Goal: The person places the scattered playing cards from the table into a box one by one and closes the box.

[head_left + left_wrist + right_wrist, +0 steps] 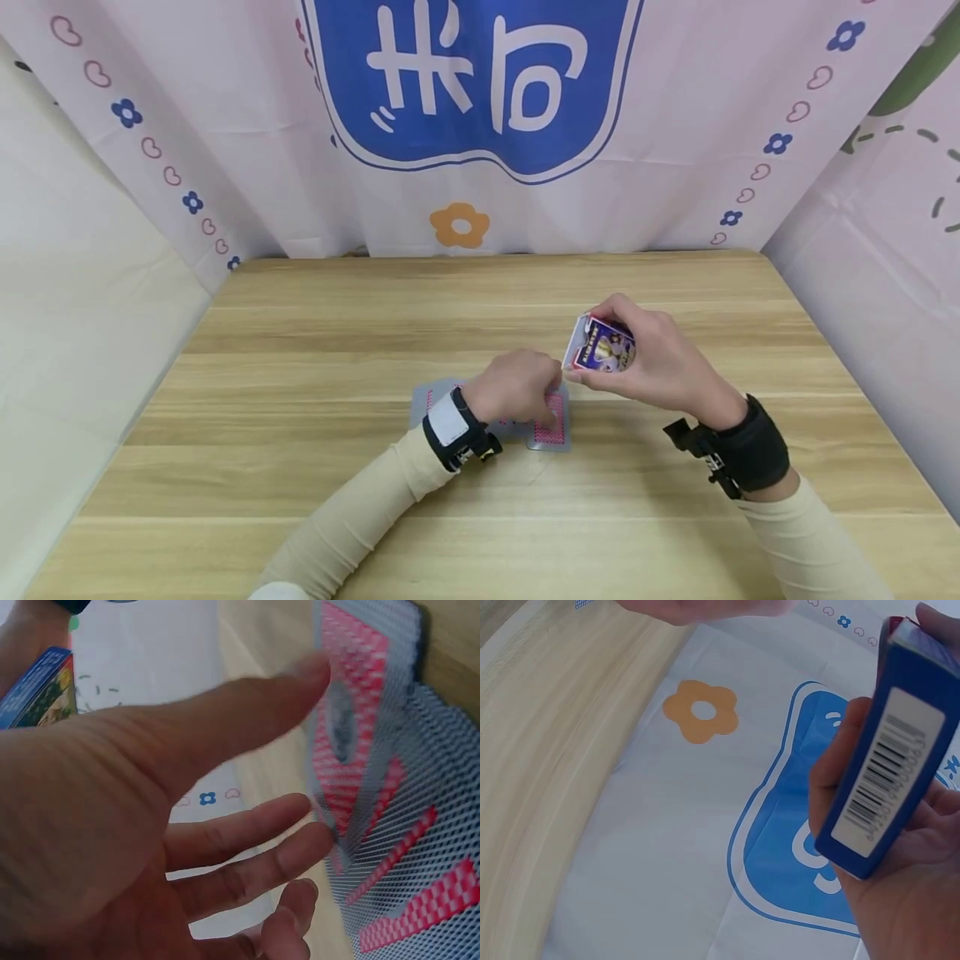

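My left hand (517,387) is over a spread row of playing cards (424,402), which lie face down with red patterned backs. At the right end of the row, its thumb and fingers are close over a card (551,433). The left wrist view shows the thumb in front of the end card (349,712), with the fingers apart from the thumb and slightly bent. My right hand (663,358) holds a card box (604,348) above the table, thumb and fingers on opposite sides. A barcode label (889,772) shows on the box's blue side in the right wrist view.
The wooden table (262,400) runs back to a white curtain (255,150) with a blue emblem (480,92) and an orange flower (460,225). Pale cloth hangs at both sides. Black straps with small devices (456,432) are on both wrists.
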### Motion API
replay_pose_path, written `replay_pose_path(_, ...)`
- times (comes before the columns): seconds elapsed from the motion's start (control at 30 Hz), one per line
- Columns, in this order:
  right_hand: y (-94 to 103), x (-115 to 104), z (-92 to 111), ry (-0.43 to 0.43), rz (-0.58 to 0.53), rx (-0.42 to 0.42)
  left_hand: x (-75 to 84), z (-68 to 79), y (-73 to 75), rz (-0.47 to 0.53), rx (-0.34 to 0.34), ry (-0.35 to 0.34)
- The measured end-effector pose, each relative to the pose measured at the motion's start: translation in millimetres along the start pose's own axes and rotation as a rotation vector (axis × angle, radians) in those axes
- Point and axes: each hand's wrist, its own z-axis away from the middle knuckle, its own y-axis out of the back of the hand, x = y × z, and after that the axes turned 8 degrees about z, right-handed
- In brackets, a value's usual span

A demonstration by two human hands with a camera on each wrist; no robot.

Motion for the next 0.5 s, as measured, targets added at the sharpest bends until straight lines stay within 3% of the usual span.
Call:
replay_pose_path(0.13,-0.7,0.6,0.0,0.008,-0.001,-0.006,2.5,-0.7,-3.7,-0.017,0.000,0.005)
replay_pose_path(0.5,-3.8,-2.2,-1.3,0.012,-0.007,-0.033,4.9,-0.6,-6.9,0.003,-0.054,0.107)
